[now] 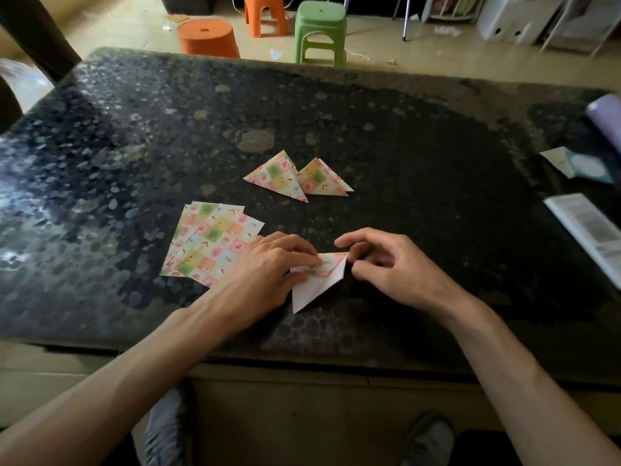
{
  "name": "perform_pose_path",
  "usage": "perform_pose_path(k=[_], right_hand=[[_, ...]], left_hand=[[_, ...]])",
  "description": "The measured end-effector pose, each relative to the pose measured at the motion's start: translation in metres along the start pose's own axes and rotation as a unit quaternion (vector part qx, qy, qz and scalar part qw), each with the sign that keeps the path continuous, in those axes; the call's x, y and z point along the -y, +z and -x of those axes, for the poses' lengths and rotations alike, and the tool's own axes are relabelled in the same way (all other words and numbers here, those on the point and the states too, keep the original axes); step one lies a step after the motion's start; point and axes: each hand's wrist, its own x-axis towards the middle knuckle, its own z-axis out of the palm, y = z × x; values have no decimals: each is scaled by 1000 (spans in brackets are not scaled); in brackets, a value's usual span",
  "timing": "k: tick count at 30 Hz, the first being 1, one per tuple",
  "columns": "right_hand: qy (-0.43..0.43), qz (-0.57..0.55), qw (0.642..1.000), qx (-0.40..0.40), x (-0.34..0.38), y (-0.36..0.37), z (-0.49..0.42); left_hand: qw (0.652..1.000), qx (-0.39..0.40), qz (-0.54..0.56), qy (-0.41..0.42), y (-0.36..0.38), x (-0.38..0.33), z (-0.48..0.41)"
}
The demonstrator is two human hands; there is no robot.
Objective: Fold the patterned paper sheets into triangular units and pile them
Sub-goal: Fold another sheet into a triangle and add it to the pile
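Observation:
A half-folded paper piece (319, 285) lies near the front of the dark table, white side up with a patterned flap on top. My left hand (265, 267) presses its fingers flat on that flap. My right hand (386, 260) sits at the piece's right corner, fingers curled, thumb and forefinger at the paper's edge. A fanned stack of flat patterned sheets (210, 242) lies just left of my left hand. Two finished patterned triangles (295, 178) rest side by side, overlapping, farther back at the table's middle.
The speckled dark table (134, 136) spreads wide around the work. At its right edge lie a booklet (588, 227), a white-and-teal card (581, 164) and a lilac roll (606, 119). Orange stools (208, 37) and a green stool (321, 31) stand on the floor beyond.

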Motion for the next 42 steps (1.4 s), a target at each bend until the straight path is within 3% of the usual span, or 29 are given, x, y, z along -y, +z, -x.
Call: perform_pose_path(k=[10,19,30,36,42], right_hand=[[-82,202,975,-33,-14,0,-1],[-87,213,973,27,-13,-12,3],[-87,217,972,-4,-17,-4,-1],[-87,203,975,-18,-20,-2,-2],[-55,191,980,-10,-21,-3,-3]], left_hand=[[999,24,40,21,-5,0,-1],[999,28,43,10,-11,-5,-1],[997,47,50,25,-7,-2,0],[992,92,81,-23,-15,-13,1],[999,31,32,9,-6,-12,0]])
